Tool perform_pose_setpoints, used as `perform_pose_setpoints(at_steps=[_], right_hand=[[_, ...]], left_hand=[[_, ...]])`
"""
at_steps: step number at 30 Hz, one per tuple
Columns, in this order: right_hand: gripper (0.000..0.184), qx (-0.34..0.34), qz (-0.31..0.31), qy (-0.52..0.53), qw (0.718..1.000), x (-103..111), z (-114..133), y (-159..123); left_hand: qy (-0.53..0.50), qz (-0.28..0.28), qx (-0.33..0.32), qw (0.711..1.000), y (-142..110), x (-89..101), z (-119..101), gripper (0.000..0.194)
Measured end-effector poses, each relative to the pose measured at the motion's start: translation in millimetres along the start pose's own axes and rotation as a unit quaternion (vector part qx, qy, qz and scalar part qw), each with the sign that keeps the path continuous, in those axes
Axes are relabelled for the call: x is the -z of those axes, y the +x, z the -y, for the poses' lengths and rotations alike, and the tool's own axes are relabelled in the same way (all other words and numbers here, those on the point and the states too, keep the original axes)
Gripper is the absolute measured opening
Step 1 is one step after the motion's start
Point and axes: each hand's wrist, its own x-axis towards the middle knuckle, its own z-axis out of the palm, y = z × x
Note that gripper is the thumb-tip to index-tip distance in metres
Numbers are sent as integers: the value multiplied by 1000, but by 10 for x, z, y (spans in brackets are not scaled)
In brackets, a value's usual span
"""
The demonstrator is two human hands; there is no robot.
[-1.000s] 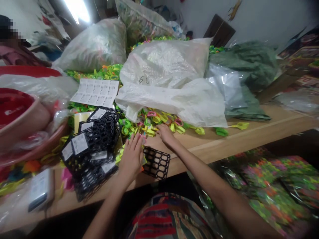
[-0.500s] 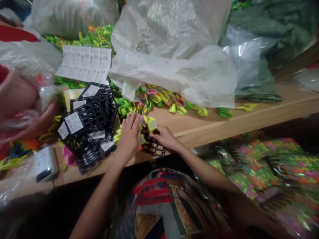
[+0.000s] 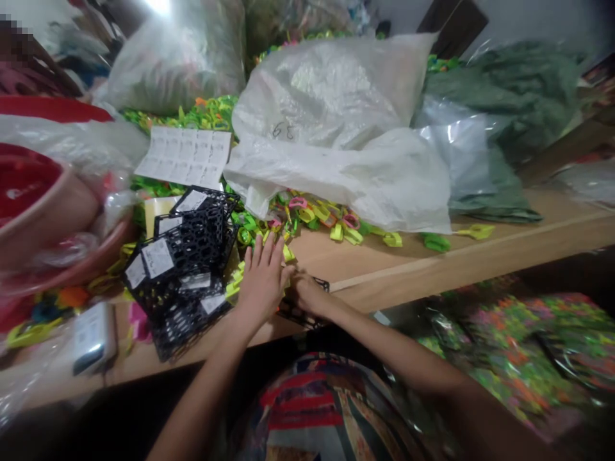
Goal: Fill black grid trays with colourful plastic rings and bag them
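Observation:
My left hand point(image 3: 261, 276) lies flat, fingers stretched apart, over a row of yellow plastic pieces point(image 3: 234, 282) on a black perforated sheet. My right hand point(image 3: 307, 292) is beside it, its curled fingers close to my left thumb. What those fingers hold, if anything, is hidden. Beneath my right hand shows the edge of a black perforated sheet point(image 3: 321, 283). Left of my hands lies a stack of similar black sheets point(image 3: 192, 237) with white labels. Just beyond my fingertips is a pile of small green, yellow and pink plastic pieces point(image 3: 312, 210).
A large white plastic bag point(image 3: 331, 96) sits behind the pile, with a green sack point(image 3: 509, 96) at the right. A sheet of labels point(image 3: 185, 153), a pink basin point(image 3: 57, 211) and a white box-like device point(image 3: 96, 336) are on the left. Bagged colourful pieces point(image 3: 523, 346) lie below the table.
The view has tilted up, so things appear lower. My right hand has moved in against my left hand, and the yellow piece at its fingertips is now out of sight.

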Motion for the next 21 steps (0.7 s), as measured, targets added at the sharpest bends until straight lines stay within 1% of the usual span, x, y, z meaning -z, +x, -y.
perform_pose_setpoints(at_steps=[2, 3, 4, 6, 7, 8, 9, 13, 15, 18, 21], right_hand=[[25, -16, 49, 56, 997, 229, -3, 87], [23, -23, 55, 74, 995, 360, -5, 144], [20, -26, 41, 80, 996, 484, -7, 209], [19, -27, -45, 55, 997, 662, -11, 364], [20, -26, -89, 37, 995, 700, -16, 449], [23, -27, -118, 23, 992, 702, -25, 536], [25, -30, -127, 15, 991, 672, -42, 621], [30, -71, -83, -24, 994, 448, -240, 916], [35, -88, -98, -34, 991, 405, -364, 986], [37, -94, -136, -25, 986, 467, -447, 918], [26, -128, -168, -37, 977, 596, -401, 719]], left_hand=[[30, 8, 10, 999, -2, 14, -2, 57], [39, 10, 12, 999, -15, 15, 15, 55], [46, 9, 13, 999, -34, 13, 41, 54], [59, -1, 12, 998, -83, -1, 103, 53], [66, -12, 11, 998, -111, -14, 134, 52], [74, -24, 7, 997, -137, -36, 163, 52], [83, -40, 2, 996, -160, -68, 192, 51], [126, -110, -29, 986, -161, -295, 331, 49], [130, -135, -38, 981, -123, -405, 401, 50], [112, -134, -36, 984, -97, -478, 447, 51], [81, -99, -12, 992, -100, -460, 422, 53]])
